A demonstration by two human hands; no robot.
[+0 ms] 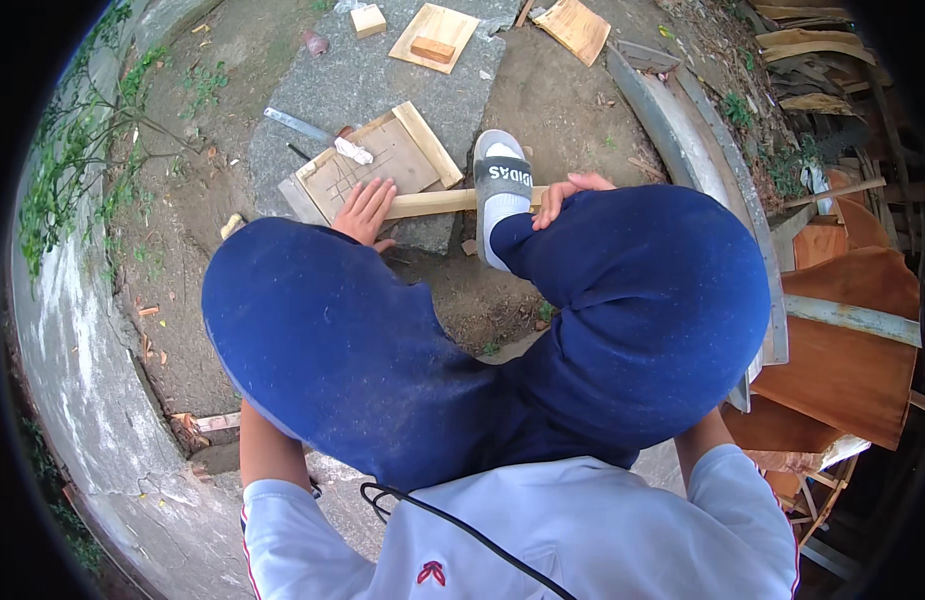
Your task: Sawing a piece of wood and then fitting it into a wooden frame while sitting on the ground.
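Note:
My left hand (365,212) lies with its fingers stretched over the left end of a pale wooden strip (432,204) and the near edge of a board (387,165). The thumb stands apart from the fingers. Pencil-like lines cross the board, and a pale batten (427,145) lies along its right edge. My right hand (570,195) has its fingers curled over the strip's right end, and my knee hides part of it. Between the hands, my foot in a grey slide sandal (502,172) rests on the strip.
A metal ruler (297,124) and a white crumpled piece (353,151) lie at the board's far left corner. Farther off on the stone slab (372,75) are a square board (444,30) and small wood blocks. Metal channels (682,130) and stacked wood (832,340) stand right.

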